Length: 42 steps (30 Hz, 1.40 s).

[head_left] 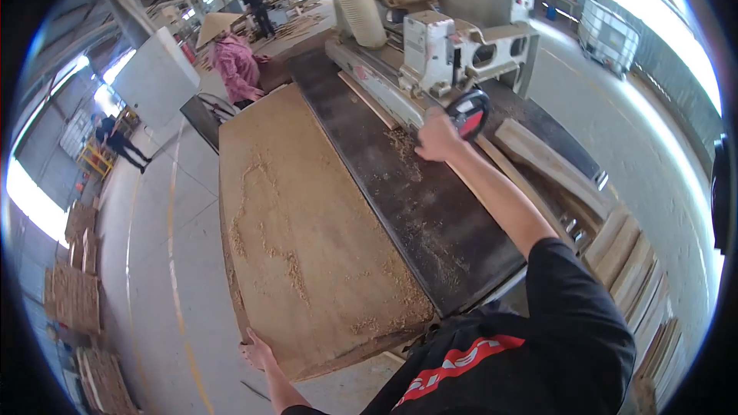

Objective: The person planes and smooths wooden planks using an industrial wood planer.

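Observation:
My right hand point(440, 137) is closed in a fist beside the machine's fence point(377, 91), just left of a black handwheel point(468, 114) with a red centre. Whatever lies under its fingers is hidden. Far to the left, my left hand point(258, 353) holds the near left edge of a large wooden tabletop point(307, 184), fingers curled at the rim. Sawdust is scattered over the wood. A dark machine table point(400, 192) runs alongside it, and a thin wooden strip point(369, 101) lies against the fence.
A person in a pink shirt point(237, 65) stands at the far end. Rough boards point(550, 157) lie to my right, with stacked planks point(626, 261) nearer. A thick hose point(354, 0) rises above the machine. Wood stacks point(73, 300) stand on the left.

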Each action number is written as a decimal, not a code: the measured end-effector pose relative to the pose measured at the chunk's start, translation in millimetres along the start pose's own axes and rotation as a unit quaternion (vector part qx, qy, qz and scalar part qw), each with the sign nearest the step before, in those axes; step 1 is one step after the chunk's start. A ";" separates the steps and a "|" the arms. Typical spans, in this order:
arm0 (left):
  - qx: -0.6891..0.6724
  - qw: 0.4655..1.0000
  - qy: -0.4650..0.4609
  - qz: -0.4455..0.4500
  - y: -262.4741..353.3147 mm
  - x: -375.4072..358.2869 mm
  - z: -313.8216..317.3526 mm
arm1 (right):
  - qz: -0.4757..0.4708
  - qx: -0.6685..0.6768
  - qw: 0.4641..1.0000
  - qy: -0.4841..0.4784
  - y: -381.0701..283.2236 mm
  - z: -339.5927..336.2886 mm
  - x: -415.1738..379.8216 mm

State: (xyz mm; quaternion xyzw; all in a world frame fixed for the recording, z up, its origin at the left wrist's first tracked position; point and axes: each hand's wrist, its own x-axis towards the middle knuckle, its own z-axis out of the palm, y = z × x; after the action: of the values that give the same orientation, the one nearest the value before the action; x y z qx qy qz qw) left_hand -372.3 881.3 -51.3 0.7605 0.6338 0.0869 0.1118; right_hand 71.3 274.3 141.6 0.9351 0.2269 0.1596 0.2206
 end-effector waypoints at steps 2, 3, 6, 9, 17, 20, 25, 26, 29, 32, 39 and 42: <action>-0.007 1.000 0.000 -0.001 -0.8 1.1 1.8 | 0.084 0.154 0.984 0.028 43.0 -30.9 1.2; 0.002 1.000 0.001 -0.007 -1.7 -1.3 1.3 | 0.106 0.255 0.957 0.088 60.6 -21.4 4.1; 0.021 1.000 0.007 -0.011 -1.8 0.1 -0.4 | 0.131 0.244 0.953 0.120 67.7 -6.8 5.9; 0.013 1.000 0.007 -0.008 0.9 -1.6 0.0 | 0.065 0.161 0.972 0.160 42.4 0.7 6.8; 0.009 1.000 0.006 -0.006 1.8 -3.2 -2.3 | -0.082 -0.250 0.951 -0.163 -57.0 46.9 -3.4; 0.028 0.999 0.011 -0.016 4.5 -3.0 -3.5 | -0.075 -0.123 0.989 0.018 -28.4 24.2 -7.8; 0.029 0.999 0.016 -0.013 4.8 -5.6 0.2 | 0.069 0.192 0.972 0.117 45.8 -32.5 -4.1; 0.031 0.999 0.025 -0.009 3.4 -3.0 -0.2 | 0.066 0.190 0.971 0.129 46.4 -31.5 -3.7; 0.027 0.999 0.036 0.004 0.3 -1.2 2.0 | 0.074 0.138 0.983 0.095 36.0 -24.4 -0.7; 0.031 0.999 0.027 -0.010 3.6 -3.6 -1.4 | 0.041 -0.011 0.999 0.032 -1.6 -0.1 3.4; -0.053 0.998 0.033 0.000 0.2 -0.9 -3.3 | -0.053 -0.248 0.956 -0.150 -64.3 64.7 0.1; -0.219 0.974 0.049 0.011 -16.6 -12.2 -3.4 | -0.094 -0.169 0.981 -0.031 -40.0 36.2 -12.7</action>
State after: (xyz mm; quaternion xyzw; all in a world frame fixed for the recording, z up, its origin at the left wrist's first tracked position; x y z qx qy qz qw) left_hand -391.1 872.3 -52.6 0.7194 0.5956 0.2618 0.2434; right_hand 60.8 287.7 88.9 0.8631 0.2767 0.1451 0.3967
